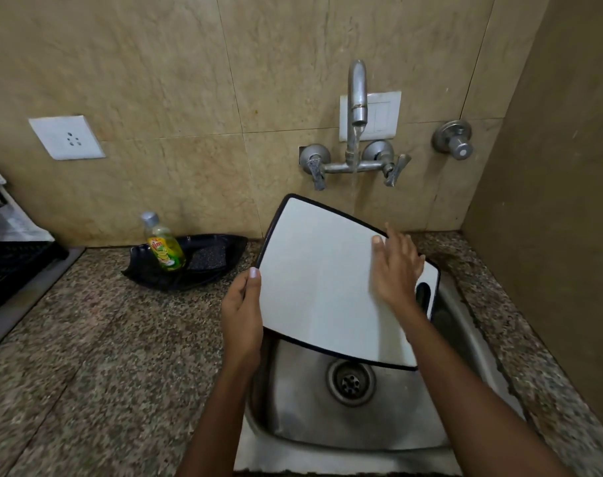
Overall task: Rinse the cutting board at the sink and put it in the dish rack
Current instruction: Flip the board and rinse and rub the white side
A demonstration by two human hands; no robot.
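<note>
The white plastic cutting board with a thin black rim [313, 277] is held up over the shiny steel sink [327, 421], tilted, with its far edge near the wall. The left hand [241, 315] grips the board's left edge, thumb on top and fingers curled under it. The right hand [396, 266] lies flat on the board's top face near the right edge, fingers straight and a bit blurred. It sits next to the board's dark handle hole.

Water runs down from the tall grey metal tap [356, 98] on the tan tile wall, toward the board's far edge.

On the speckled stone worktop [103, 339], left of the sink, is a black leaf-shaped dish [210, 270]. In it stand a yellow-green bottle of dish soap [162, 246] and a dark scrub pad [208, 258]. The black dish rack [7, 270] is at the far left edge.
</note>
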